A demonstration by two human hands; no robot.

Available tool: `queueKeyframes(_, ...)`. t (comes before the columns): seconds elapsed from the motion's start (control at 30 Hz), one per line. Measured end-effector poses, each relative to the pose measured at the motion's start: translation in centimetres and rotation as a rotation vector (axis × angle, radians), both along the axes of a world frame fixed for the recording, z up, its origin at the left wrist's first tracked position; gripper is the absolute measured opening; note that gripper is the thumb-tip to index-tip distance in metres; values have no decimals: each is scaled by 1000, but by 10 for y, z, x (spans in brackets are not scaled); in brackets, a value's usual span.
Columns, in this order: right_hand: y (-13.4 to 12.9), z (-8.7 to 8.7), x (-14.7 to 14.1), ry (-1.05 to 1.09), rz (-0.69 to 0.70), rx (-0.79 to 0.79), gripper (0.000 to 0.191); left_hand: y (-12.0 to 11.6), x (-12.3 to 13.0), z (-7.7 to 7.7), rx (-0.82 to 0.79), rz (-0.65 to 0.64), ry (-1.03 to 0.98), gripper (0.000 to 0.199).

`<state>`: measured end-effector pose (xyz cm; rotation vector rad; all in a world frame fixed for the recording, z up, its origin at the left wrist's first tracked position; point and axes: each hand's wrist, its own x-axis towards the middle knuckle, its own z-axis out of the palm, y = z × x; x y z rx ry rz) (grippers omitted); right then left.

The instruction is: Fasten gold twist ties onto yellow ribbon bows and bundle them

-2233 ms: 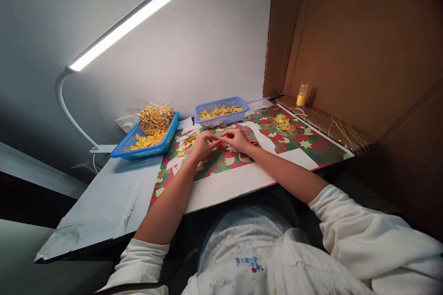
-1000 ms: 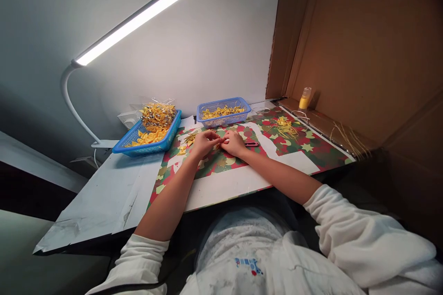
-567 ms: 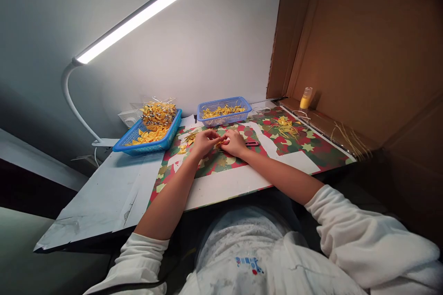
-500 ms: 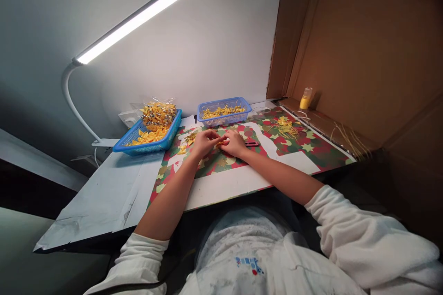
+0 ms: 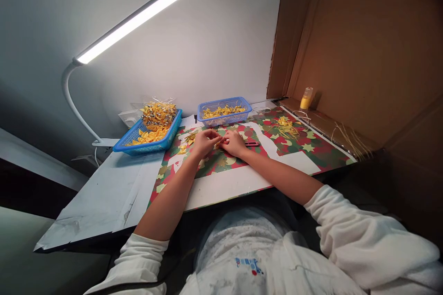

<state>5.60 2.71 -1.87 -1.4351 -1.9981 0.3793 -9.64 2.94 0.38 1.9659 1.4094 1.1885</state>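
Note:
My left hand (image 5: pixel 205 143) and my right hand (image 5: pixel 233 142) meet fingertip to fingertip over the patterned board. Both are closed in a pinch around a small yellow piece (image 5: pixel 218 145), which the fingers mostly hide; its exact kind I cannot make out. Just left of my left hand lie a yellow bow-like piece (image 5: pixel 182 149) and some gold cords (image 5: pixel 190 138). A tool with a dark pink handle (image 5: pixel 254 144) pokes out from behind my right hand, its other end covered.
A blue basket (image 5: pixel 138 148) on the left holds yellow pieces and a clear bag. Behind my hands stands a periwinkle basket (image 5: pixel 224 122) of corded yellow pieces. Rightward are a corded pile (image 5: pixel 286 127), a small bottle (image 5: pixel 306 100) and loose cords (image 5: pixel 353 142). A lamp (image 5: pixel 138 18) hangs above.
My fingertips shift very slightly around the small yellow piece, my right fingers moving a touch. The baskets, piles and tool stay where they were.

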Motion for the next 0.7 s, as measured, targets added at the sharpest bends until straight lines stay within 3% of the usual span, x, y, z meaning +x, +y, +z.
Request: queueKeyframes(0.7,-2,6,-2,-68,-23,-11,14,-1,4,1,16,-57,-68,36)
